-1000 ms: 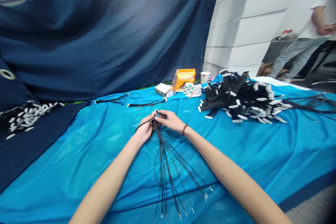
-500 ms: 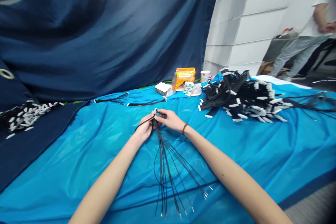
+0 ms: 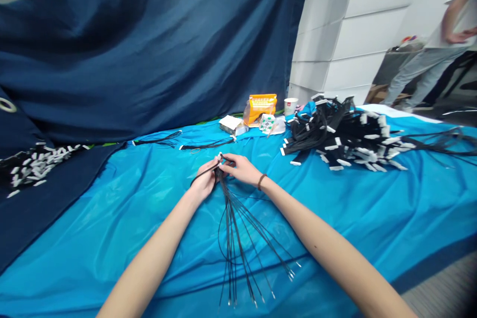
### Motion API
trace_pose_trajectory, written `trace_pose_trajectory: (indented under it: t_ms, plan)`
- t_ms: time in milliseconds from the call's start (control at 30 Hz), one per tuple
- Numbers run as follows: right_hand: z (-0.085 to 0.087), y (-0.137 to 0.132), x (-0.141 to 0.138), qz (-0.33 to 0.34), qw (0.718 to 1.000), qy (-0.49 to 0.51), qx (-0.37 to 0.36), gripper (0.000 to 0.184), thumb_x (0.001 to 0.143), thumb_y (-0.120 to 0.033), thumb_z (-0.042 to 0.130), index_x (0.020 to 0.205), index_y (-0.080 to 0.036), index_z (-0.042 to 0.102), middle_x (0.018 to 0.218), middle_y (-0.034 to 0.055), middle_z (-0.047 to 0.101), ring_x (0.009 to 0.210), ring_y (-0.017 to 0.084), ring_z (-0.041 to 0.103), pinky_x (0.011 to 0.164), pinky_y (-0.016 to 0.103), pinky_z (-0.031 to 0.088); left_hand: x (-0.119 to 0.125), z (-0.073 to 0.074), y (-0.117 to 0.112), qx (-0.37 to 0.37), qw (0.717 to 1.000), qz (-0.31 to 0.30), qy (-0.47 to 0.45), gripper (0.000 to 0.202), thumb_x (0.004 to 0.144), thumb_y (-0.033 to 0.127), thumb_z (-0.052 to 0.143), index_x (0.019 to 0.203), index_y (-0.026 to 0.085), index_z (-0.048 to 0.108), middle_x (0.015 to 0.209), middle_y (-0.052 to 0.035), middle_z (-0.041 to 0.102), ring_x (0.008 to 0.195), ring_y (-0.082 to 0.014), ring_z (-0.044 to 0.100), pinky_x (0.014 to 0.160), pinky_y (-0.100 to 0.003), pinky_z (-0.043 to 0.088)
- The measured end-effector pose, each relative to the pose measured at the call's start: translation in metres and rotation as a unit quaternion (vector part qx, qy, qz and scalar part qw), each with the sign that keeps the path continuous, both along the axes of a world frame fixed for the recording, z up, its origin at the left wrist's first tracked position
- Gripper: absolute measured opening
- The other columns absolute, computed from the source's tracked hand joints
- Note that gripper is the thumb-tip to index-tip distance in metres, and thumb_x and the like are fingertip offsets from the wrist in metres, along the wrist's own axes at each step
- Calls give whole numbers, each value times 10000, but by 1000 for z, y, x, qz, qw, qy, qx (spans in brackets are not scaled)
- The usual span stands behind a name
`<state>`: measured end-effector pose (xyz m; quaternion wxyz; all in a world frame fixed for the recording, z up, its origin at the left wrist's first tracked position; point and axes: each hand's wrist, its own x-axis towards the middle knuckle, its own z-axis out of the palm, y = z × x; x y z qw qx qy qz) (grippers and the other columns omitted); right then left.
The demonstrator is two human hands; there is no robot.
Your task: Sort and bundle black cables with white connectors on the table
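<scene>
A black wire harness (image 3: 233,218) fans out over the blue cloth toward me, its loose wires ending in small metal tips. At its far end sits a white connector (image 3: 219,158). My left hand (image 3: 204,179) is closed around the connector end, with a black strand looping across its back. Closed in a pinch, my right hand (image 3: 240,169) grips the wires right beside the connector. The fingertips of both hands meet there, and the exact contact is too small to make out.
A big heap of black cables with white connectors (image 3: 343,134) lies at right. More white connectors (image 3: 37,166) are piled at far left. Behind my hands are two cable bundles (image 3: 208,145), a small box (image 3: 233,124), an orange bag (image 3: 261,109) and a paper cup (image 3: 290,106). A person (image 3: 439,54) stands at back right.
Both hands keep nearly the same pose on the harness. The view has shifted slightly. At back right, the person's hands have moved apart a little.
</scene>
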<state>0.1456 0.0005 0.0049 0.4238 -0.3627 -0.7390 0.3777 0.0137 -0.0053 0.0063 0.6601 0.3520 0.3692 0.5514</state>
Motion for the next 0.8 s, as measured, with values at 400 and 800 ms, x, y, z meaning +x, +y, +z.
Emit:
trace_pose_trajectory:
  t_ms: [400,800]
  plan:
    - [0,0,0,-3,1000,-15,18,332,775,-244,535,1089,-137,558,866,46,644,686,113,602,654,222,483,-1,0,-1,1,1000,-6,-1,84,731,172,591,742,102,635,667,-40,646,567,-108,587,557,-212,480]
    - [0,0,0,-9,1000,-7,24,319,781,-257,532,1081,-154,571,904,42,651,698,121,614,636,218,488,-2,-4,3,-17,1000,-18,-12,109,765,156,542,787,111,639,680,-45,647,545,-97,568,557,-208,476]
